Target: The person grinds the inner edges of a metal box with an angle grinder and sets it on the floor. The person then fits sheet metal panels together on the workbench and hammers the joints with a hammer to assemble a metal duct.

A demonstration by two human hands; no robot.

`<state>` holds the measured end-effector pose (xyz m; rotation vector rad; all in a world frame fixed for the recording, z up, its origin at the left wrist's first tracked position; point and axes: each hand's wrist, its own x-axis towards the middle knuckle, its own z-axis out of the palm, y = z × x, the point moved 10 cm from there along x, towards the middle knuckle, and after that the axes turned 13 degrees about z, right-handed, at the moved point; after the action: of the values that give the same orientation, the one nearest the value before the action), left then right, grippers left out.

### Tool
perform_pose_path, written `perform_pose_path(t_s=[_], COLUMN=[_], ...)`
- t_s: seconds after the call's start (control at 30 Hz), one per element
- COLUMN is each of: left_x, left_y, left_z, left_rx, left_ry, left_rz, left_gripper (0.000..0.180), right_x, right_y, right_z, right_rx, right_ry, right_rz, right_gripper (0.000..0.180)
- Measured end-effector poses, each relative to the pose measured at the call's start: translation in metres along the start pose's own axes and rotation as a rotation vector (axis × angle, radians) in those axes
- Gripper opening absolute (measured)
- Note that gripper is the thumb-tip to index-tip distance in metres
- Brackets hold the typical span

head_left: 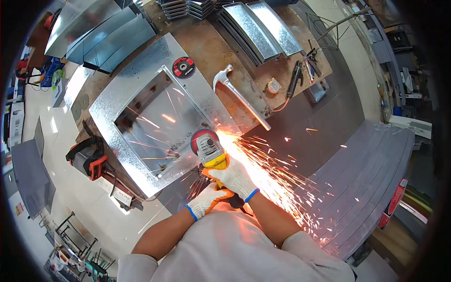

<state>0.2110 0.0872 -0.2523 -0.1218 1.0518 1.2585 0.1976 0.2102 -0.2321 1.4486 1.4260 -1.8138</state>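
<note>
My right hand (236, 178), in a white knit glove with orange fingers, is closed around the front of a yellow and grey angle grinder (209, 149). Lower down, my left hand (206, 201), gloved the same way, wraps the grinder's rear body close to my belly. The grinder's reddish disc meets the near right corner of a galvanized sheet-metal frame (127, 162) with a rectangular opening. A bright stream of sparks pours toward the lower right, and a few streaks cross the opening. The exact contact point is lost in glare.
On the frame lies a red and black disc (183, 67). A hammer (239, 96), a tape measure (273, 86) and a black corded tool (295, 79) rest on the brown bench (199, 44). Metal panels (263, 29) are stacked behind. A red and black power tool (89, 157) sits left.
</note>
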Motion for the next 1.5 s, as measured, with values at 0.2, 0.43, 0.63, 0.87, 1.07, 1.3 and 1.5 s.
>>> perform_pose_path(t_s=[0.2,0.43,0.63,0.87,1.07,1.3,1.5], left_x=[0.000,0.001,-0.006,0.011,0.012,0.013,0.011], left_y=[0.003,-0.027,-0.015,-0.018,-0.016,-0.010,-0.019], left_z=[-0.009,-0.002,-0.007,-0.012,-0.010,-0.004,-0.005], left_rx=[0.022,-0.076,-0.011,-0.082,-0.086,-0.050,-0.070], left_ry=[0.071,-0.044,-0.010,-0.025,-0.012,0.000,-0.002], left_rz=[0.000,0.079,0.069,0.125,0.070,0.065,0.063], left_gripper=[0.042,0.042,0.042,0.049,0.050,0.049,0.048], right_x=[-0.004,-0.010,-0.003,-0.011,-0.004,0.003,-0.007], right_y=[-0.018,0.004,0.000,-0.027,-0.024,-0.010,-0.013], right_z=[-0.004,-0.003,0.002,-0.007,-0.008,-0.008,-0.011], right_rx=[-0.118,-0.096,-0.110,0.042,-0.039,-0.020,-0.018], right_ry=[0.034,0.020,0.018,0.000,-0.010,-0.038,-0.034], right_rz=[-0.011,-0.025,-0.114,-0.169,-0.125,-0.087,-0.049], right_gripper=[0.057,0.056,0.054,0.053,0.053,0.054,0.053])
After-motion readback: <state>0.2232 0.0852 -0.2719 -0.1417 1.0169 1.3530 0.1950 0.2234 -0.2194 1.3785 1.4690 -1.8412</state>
